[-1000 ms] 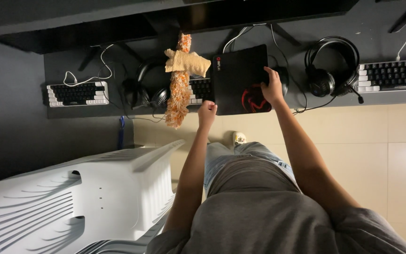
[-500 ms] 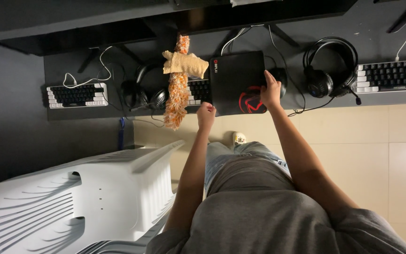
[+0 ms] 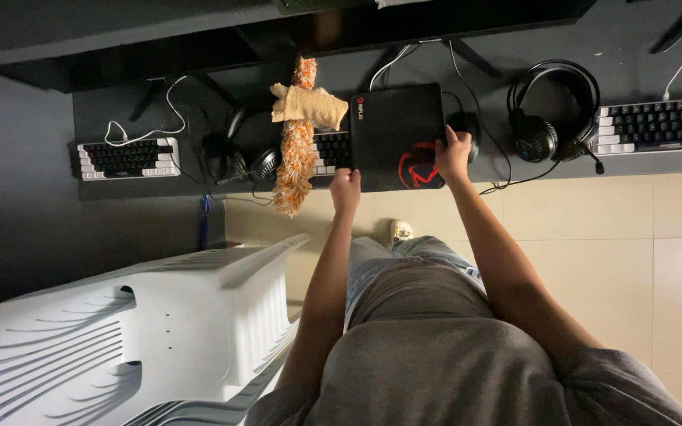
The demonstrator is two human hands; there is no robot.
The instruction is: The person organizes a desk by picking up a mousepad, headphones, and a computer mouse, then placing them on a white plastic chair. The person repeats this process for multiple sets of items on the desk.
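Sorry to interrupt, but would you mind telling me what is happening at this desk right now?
A person stands at a dark desk with both hands on a black mouse pad. The left hand holds its near left corner; the right hand holds its right edge, beside a mouse. An orange-and-white duster with a tan cloth lies just left, over a keyboard.

Both arms reach far forward, nearly straight. Left hand [image 3: 346, 189] sits nearer, fingers curled shut in a pinch grip. Right hand [image 3: 452, 155] is farther out, fingers spread and gripping, thumb pointing left.
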